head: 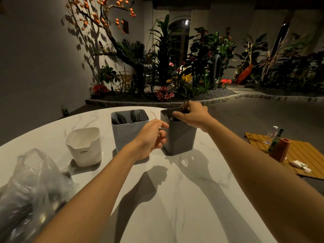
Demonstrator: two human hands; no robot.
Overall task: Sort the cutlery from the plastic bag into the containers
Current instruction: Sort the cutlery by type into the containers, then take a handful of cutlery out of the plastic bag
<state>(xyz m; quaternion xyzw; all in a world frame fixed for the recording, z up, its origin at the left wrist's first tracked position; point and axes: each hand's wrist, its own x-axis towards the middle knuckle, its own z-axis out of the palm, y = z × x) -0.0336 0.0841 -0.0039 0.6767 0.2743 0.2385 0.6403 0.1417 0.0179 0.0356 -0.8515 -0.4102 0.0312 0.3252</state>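
Three containers stand on the white marble table (175, 199): a white one (85, 146) at left, a light grey one (128, 130) in the middle with black forks in it, and a dark grey one (178, 137) at right. My left hand (152, 137) grips a clear plastic spoon (153, 116) between the two grey containers, bowl pointing up. My right hand (192, 114) hovers over the dark grey container's mouth and pinches a dark piece of cutlery (186, 104), which points down into it. The clear plastic bag (29, 190) lies at lower left with dark cutlery inside.
The table's curved edge runs along the right side. Beyond it, on the floor at right, lies a wooden mat (301, 155) with a brown cylinder (280, 149), a glass and crumpled tissue. A planted garden bed fills the background.
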